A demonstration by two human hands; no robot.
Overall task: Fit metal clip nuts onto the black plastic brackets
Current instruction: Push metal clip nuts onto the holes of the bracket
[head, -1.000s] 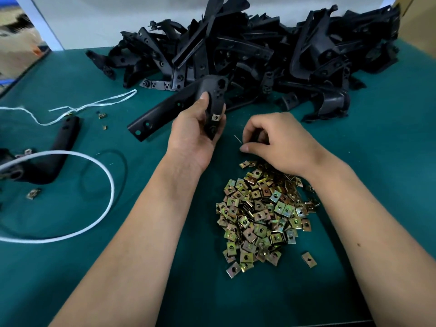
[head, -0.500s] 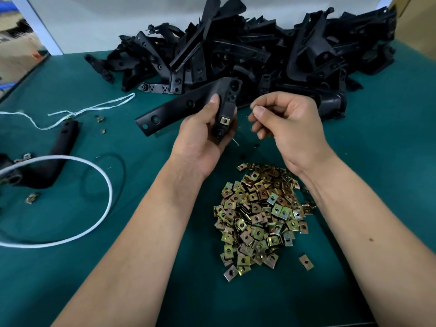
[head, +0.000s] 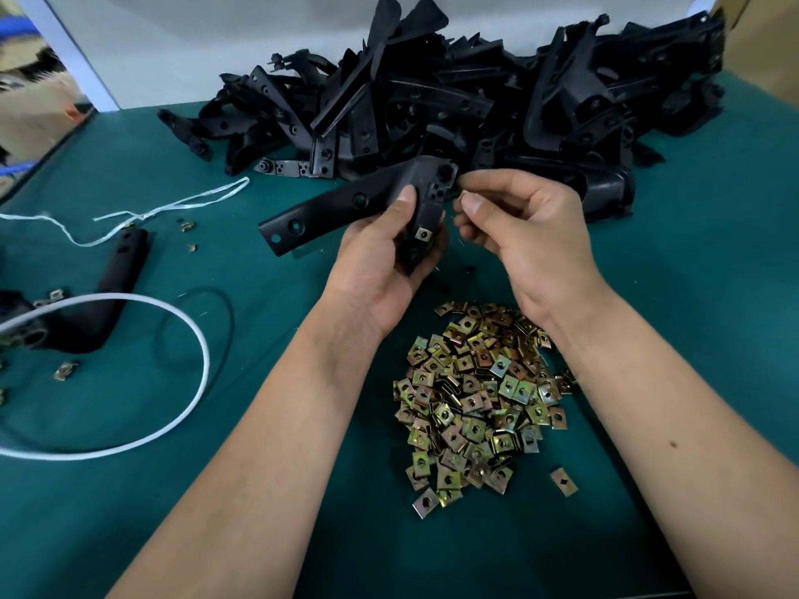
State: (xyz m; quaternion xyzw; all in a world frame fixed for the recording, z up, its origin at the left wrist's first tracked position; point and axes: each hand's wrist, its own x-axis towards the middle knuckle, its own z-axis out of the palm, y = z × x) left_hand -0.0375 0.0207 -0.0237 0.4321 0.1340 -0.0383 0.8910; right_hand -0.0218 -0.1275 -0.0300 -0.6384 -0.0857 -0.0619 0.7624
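Your left grip (head: 380,261) is curled round a black bracket (head: 346,201), thumb pressed on its face, one clip nut (head: 422,235) already seated on the short leg. Your right grip (head: 519,227) pinches a second clip nut (head: 462,195) between thumb and forefinger, just beside the bracket's corner. Below your wrists lies the heap of loose clip nuts (head: 480,404) on the green surface (head: 691,296); the bracket pile (head: 454,105) sits behind, a white cord (head: 190,382) to the left.
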